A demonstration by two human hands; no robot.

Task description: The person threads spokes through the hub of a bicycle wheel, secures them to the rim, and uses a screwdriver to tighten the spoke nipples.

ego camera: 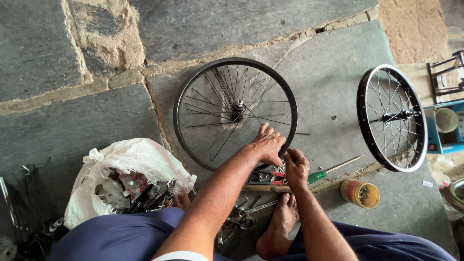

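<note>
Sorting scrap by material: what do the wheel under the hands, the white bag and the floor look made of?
Wheel rim: apparently black-painted metal with thin steel-looking spokes. Bag: translucent white plastic, crinkled and glossy. Floor: rough grey stone slabs with sandy mortar joints.

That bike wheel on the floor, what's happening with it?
A person sits on the stone floor with a black spoked wheel lying flat in front of them. Both hands work at its near rim: the left hand rests on the rim, the right hand pinches something small beside it. A second wheel stands upright to the right. Pliers, a green-handled screwdriver, a small tin and a white bag of parts lie nearby.
</note>
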